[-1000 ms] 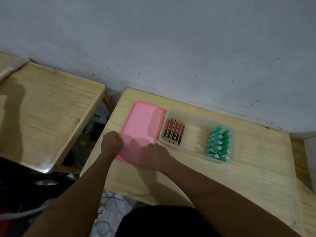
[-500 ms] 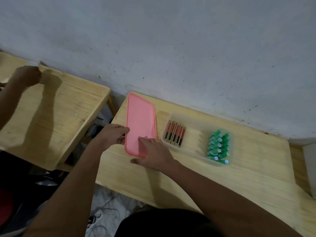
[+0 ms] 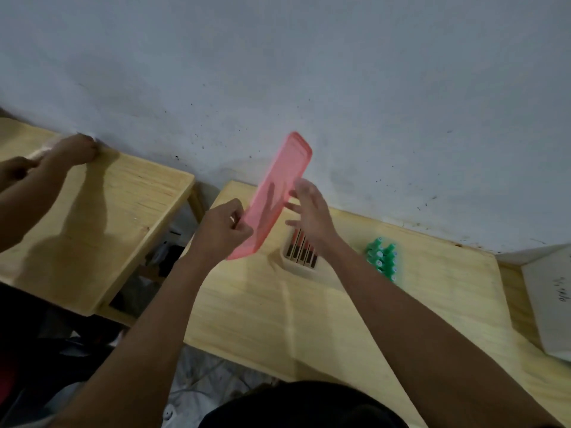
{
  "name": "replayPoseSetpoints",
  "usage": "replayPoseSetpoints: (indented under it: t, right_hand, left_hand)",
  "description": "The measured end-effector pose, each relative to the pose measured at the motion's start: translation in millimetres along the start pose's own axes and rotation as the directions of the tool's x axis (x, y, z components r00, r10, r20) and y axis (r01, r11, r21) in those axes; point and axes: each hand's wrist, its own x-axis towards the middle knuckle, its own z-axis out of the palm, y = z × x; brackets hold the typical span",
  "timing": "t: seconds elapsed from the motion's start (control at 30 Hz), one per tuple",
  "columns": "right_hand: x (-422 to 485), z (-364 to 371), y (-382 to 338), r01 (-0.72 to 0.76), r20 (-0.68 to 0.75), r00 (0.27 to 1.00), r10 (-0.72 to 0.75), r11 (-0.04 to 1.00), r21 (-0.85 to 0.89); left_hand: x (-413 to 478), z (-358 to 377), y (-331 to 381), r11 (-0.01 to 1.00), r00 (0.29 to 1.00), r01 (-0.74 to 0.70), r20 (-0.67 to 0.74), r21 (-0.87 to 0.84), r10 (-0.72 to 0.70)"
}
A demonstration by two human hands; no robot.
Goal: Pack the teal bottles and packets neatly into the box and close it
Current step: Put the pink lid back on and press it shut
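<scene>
Pinching the tilted pink lid (image 3: 278, 186) low down is the left hand (image 3: 221, 230); the spread right hand (image 3: 312, 214) hovers just right.

The box (image 3: 298, 269) sits on the table (image 3: 262, 310) near the wall (image 3: 309, 72), packets (image 3: 301, 250) in its left end, bottles (image 3: 383, 257) in its right. The lid (image 3: 278, 196) is up off the table, tilted, between the left hand (image 3: 221, 231) at its lower end and the right hand (image 3: 312, 211) above the packets
</scene>
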Motion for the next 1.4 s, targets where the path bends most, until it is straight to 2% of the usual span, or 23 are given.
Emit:
replayPoseSetpoints:
  t: [0.1, 0.17, 0.27, 0.37, 0.43, 0.47, 0.53, 0.57, 0.6, 0.63, 0.7, 0.73, 0.77, 0.8, 0.87, 0.9, 0.97, 1.1, 1.23, 1.4]
  right_hand:
    - [9.0, -20.4, -25.9, -0.023, -0.097, 0.994, 0.043, 0.981, 0.195]
    - [14.0, -38.4, -32.9, -0.120, -0.136, 0.976, 0.172, 0.937, 0.329]
    - [13.7, -61.4, -31.2, -0.197, -0.189, 0.932, 0.308, 0.872, 0.449]
    - [4.7, -78.6, -24.9, -0.153, -0.290, 0.901, 0.323, 0.862, 0.484]
    - [-2.5, -89.6, -16.9, -0.119, -0.305, 0.898, 0.318, 0.841, 0.527]
    - [-6.9, -95.0, -12.1, -0.097, -0.306, 0.898, 0.315, 0.822, 0.562]
    - [-15.3, -105.8, -1.8, -0.055, -0.318, 0.897, 0.308, 0.790, 0.611]
    - [-20.3, -111.0, 3.5, -0.042, -0.328, 0.892, 0.310, 0.780, 0.625]
    - [-25.4, -115.8, 9.2, -0.033, -0.344, 0.884, 0.318, 0.775, 0.631]
    - [-30.0, -120.7, 15.5, -0.033, -0.362, 0.874, 0.323, 0.784, 0.620]
    - [-38.4, -129.3, 31.0, -0.043, -0.396, 0.865, 0.307, 0.833, 0.552]
    - [-43.0, -133.7, 38.2, -0.055, -0.414, 0.860, 0.298, 0.862, 0.504]
    - [-47.0, -139.1, 47.3, -0.074, -0.444, 0.850, 0.284, 0.898, 0.434]
    - [-51.6, -144.7, 55.1, -0.095, -0.493, 0.832, 0.256, 0.940, 0.329]
    - [-60.5, -155.5, 70.7, -0.184, -0.612, 0.776, 0.150, 0.983, 0.009]
    - [-63.6, -160.7, 79.6, -0.241, -0.652, 0.752, 0.094, 0.960, -0.140]
    - [-68.4, -169.0, 96.2, -0.345, -0.693, 0.719, 0.055, 0.894, -0.287]
    - [-73.5, -173.2, 115.4, -0.419, -0.729, 0.679, 0.085, 0.860, -0.290]
    - [-72.0, -173.2, 119.6, -0.408, -0.759, 0.643, 0.103, 0.884, -0.226]
    - [-70.5, -175.5, 129.8, -0.384, -0.787, 0.607, 0.110, 0.908, -0.169]
  left_hand:
    - [-6.1, 6.9, 14.4, 0.935, 0.964, -0.266, 0.039, 0.236, 0.265]
    - [-10.8, 13.9, 20.2, 0.846, 0.910, -0.403, 0.052, 0.348, 0.412]
    - [-15.2, 24.4, 24.5, 0.741, 0.829, -0.538, 0.093, 0.402, 0.551]
    - [-9.8, 30.0, 18.7, 0.740, 0.802, -0.582, 0.089, 0.337, 0.591]
    - [-5.2, 33.4, 9.5, 0.829, 0.857, -0.496, -0.009, 0.257, 0.515]
    - [-4.9, 36.1, 5.5, 0.894, 0.904, -0.403, -0.064, 0.197, 0.422]
    - [-5.1, 42.1, 4.5, 0.992, 0.984, -0.111, -0.133, 0.052, 0.117]
    - [-4.9, 45.7, 5.1, 0.996, 0.990, 0.077, -0.112, -0.049, -0.082]
    - [-4.0, 48.9, 5.8, 0.951, 0.964, 0.250, -0.046, -0.183, -0.263]
    - [-2.2, 52.6, 5.3, 0.859, 0.922, 0.378, 0.056, -0.344, -0.383]
    - [0.5, 60.3, 5.7, 0.614, 0.861, 0.496, 0.256, -0.614, -0.439]
    - [1.5, 64.3, 8.2, 0.547, 0.853, 0.507, 0.297, -0.666, -0.428]
    - [2.5, 69.2, 10.7, 0.555, 0.852, 0.509, 0.296, -0.658, -0.431]
    - [3.3, 74.9, 13.3, 0.599, 0.854, 0.509, 0.274, -0.618, -0.443]
    - [3.4, 87.8, 17.1, 0.733, 0.873, 0.485, 0.209, -0.476, -0.441]
    - [2.9, 94.0, 17.9, 0.792, 0.887, 0.460, 0.183, -0.400, -0.423]
    - [0.1, 104.6, 17.4, 0.872, 0.910, 0.414, 0.145, -0.260, -0.389]
    - [-0.3, 117.9, 13.1, 0.918, 0.924, 0.377, 0.126, -0.125, -0.362]
    - [2.8, 125.1, 10.3, 0.929, 0.923, 0.367, 0.139, -0.038, -0.359]
    - [3.6, 128.8, 9.6, 0.929, 0.922, 0.369, 0.136, -0.029, -0.362]
